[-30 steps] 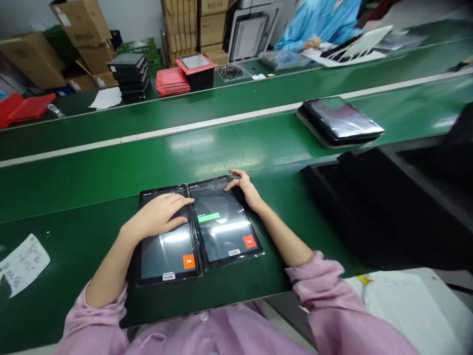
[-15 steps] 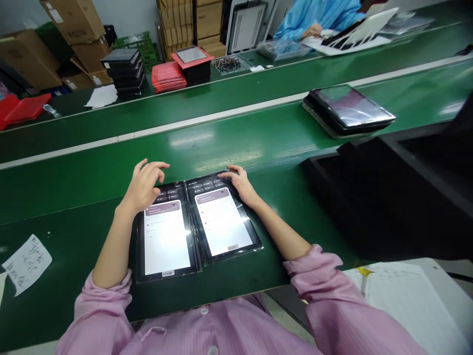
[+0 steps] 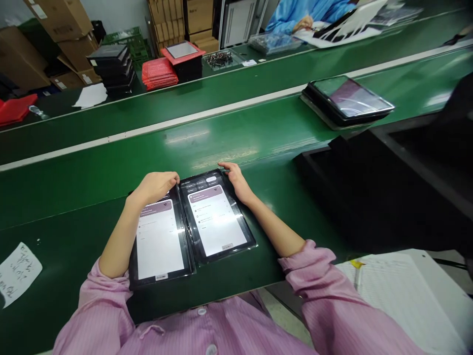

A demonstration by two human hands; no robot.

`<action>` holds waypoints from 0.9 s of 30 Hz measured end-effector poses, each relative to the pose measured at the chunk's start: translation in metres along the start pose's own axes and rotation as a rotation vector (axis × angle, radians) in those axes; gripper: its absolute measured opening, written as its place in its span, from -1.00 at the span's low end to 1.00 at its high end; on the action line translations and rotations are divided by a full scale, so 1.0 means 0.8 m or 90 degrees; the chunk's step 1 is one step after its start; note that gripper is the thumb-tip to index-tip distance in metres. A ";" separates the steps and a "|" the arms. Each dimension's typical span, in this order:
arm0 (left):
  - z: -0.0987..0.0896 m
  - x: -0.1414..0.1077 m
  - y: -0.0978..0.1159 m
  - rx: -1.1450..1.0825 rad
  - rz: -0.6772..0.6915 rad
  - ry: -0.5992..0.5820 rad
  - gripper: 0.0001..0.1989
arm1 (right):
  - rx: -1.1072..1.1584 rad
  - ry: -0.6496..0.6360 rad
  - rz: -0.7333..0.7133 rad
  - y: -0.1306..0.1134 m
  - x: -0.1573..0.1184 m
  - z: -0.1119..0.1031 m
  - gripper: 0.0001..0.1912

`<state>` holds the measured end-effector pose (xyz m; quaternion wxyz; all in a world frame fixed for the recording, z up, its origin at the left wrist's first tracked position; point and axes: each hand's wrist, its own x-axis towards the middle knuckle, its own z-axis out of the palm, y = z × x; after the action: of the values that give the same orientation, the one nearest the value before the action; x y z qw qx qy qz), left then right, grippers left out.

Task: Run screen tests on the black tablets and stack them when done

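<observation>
Two tablets in clear sleeves lie side by side on the green bench, screens lit. My left hand [image 3: 157,187] crosses the top of the left tablet [image 3: 160,246]. Its fingers are bent and pressed together, with fingertips and thumb near the inner top corners of both tablets; whether they pinch anything is hidden. At the upper right corner of the right tablet [image 3: 218,224] rests my right hand [image 3: 238,182], index finger stretched past the top edge and the other fingers partly hidden. One tile at the top of the right screen is lit white.
Stacked tablets [image 3: 349,101] lie at the back right, near a black box [image 3: 388,187]. A handwritten paper [image 3: 18,273] is at left, a notebook [image 3: 402,291] at lower right. Red pouches [image 3: 159,74] stand across the bench; a blue-sleeved co-worker [image 3: 306,15] sits behind.
My left hand has lowered and moved right, its spread fingers closing together. My right fingers have left the right screen for its corner. A tile there has turned white. The view has shifted slightly.
</observation>
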<state>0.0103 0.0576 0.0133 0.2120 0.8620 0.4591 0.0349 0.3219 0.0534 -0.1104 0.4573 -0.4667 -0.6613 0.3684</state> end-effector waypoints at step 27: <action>-0.002 -0.004 -0.004 -0.030 -0.047 -0.032 -0.16 | -0.012 0.037 0.073 -0.005 0.006 0.002 -0.24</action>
<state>0.0056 0.0570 0.0144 0.2445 0.8400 0.4841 0.0164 0.3189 0.0566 -0.1061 0.4501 -0.5182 -0.6236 0.3741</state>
